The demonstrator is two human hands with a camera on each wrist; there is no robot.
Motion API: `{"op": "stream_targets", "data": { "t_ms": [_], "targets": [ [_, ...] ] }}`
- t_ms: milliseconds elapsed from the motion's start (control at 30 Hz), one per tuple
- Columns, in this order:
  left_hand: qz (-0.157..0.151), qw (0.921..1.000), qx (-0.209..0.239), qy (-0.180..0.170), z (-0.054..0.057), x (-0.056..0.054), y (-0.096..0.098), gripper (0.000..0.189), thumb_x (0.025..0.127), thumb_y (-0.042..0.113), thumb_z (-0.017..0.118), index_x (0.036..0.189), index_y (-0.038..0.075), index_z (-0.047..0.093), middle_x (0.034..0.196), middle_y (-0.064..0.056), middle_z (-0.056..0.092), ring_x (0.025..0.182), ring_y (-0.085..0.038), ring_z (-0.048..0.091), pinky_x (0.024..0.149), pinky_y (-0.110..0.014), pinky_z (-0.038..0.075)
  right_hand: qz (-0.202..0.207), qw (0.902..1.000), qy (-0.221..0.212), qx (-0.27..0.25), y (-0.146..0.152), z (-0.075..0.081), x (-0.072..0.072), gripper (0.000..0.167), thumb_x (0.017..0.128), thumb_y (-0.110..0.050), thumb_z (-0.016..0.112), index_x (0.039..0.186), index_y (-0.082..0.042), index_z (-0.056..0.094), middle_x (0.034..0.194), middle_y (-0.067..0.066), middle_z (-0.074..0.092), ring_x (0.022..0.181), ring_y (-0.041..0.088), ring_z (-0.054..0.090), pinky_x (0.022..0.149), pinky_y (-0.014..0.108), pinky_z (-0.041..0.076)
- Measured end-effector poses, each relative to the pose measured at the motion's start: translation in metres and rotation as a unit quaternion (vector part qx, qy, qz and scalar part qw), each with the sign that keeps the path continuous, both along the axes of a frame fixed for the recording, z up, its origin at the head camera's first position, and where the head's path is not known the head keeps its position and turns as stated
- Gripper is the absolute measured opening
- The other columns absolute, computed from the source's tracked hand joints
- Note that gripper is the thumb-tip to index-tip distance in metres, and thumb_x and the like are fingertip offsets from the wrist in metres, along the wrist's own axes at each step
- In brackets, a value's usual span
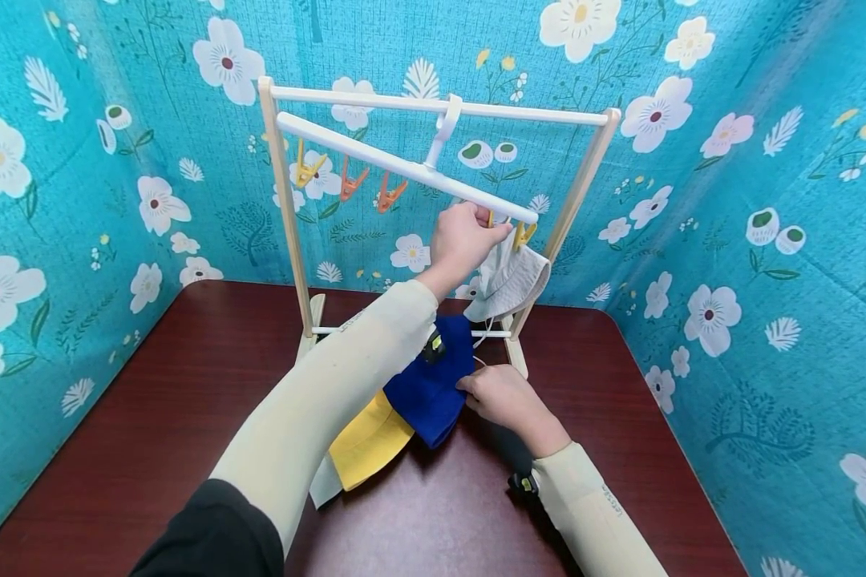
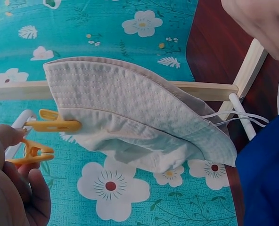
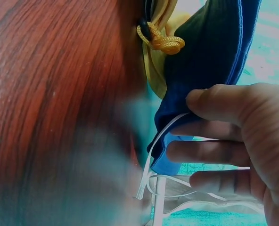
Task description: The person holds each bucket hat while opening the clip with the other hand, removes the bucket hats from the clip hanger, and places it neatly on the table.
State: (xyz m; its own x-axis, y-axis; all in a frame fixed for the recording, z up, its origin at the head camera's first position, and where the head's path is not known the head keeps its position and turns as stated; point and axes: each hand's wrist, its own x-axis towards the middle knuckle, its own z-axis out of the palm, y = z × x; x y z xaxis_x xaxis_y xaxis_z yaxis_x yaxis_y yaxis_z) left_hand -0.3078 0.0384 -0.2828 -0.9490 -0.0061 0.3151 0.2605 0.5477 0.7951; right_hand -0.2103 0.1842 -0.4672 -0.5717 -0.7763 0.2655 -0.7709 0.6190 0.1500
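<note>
My left hand (image 1: 465, 240) is at the low right end of a white hanger (image 1: 361, 150). In the left wrist view its thumb and fingers pinch a yellow clothespin (image 2: 46, 149). Beside it, another yellow clothespin (image 2: 59, 125) grips a pale bucket hat (image 2: 130, 103), which hangs brim up with white cords trailing. Lower down, my right hand (image 1: 508, 401) pinches the edge of a blue hat (image 1: 426, 401). In the right wrist view, a white cord (image 3: 165, 127) runs by the thumb, and the other fingers are spread behind the cloth.
The hanger tilts from the top bar of a wooden rack (image 1: 332, 97). A yellow clothespin (image 1: 306, 171) and two orange clothespins (image 1: 350, 187) hang on its left half. A yellow hat (image 1: 371, 441) and a pale piece of cloth (image 1: 325, 483) lie by the blue hat on the dark table (image 1: 209, 361).
</note>
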Motion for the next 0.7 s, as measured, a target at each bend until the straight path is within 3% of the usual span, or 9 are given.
{"op": "stream_targets", "data": {
  "t_ms": [300, 700],
  "targets": [
    [-0.007, 0.9997, 0.021, 0.013, -0.0052, -0.0002, 0.0032, 0.03, 0.091, 0.047, 0.077, 0.101, 0.019, 0.071, 0.099, 0.008, 0.072, 0.08, -0.007, 0.065, 0.064, -0.027, 0.052, -0.002, 0.9999, -0.011, 0.009, 0.0014, 0.0003, 0.0019, 0.018, 0.078, -0.009, 0.077, 0.077, -0.023, 0.065, 0.06, -0.01, 0.054, 0.056, 0.004, 0.052, 0.048, 0.029, 0.038],
    [-0.022, 0.9989, 0.038, 0.015, -0.0103, -0.004, 0.0004, 0.04, 0.09, 0.051, 0.075, 0.116, 0.021, 0.072, 0.11, 0.008, 0.072, 0.093, -0.006, 0.065, 0.069, -0.026, 0.053, -0.015, 0.9991, -0.032, 0.024, -0.0016, 0.0007, 0.0044, 0.02, 0.076, -0.008, 0.077, 0.076, -0.023, 0.063, 0.063, -0.01, 0.056, 0.059, 0.007, 0.055, 0.048, 0.031, 0.04]
  ]
}}
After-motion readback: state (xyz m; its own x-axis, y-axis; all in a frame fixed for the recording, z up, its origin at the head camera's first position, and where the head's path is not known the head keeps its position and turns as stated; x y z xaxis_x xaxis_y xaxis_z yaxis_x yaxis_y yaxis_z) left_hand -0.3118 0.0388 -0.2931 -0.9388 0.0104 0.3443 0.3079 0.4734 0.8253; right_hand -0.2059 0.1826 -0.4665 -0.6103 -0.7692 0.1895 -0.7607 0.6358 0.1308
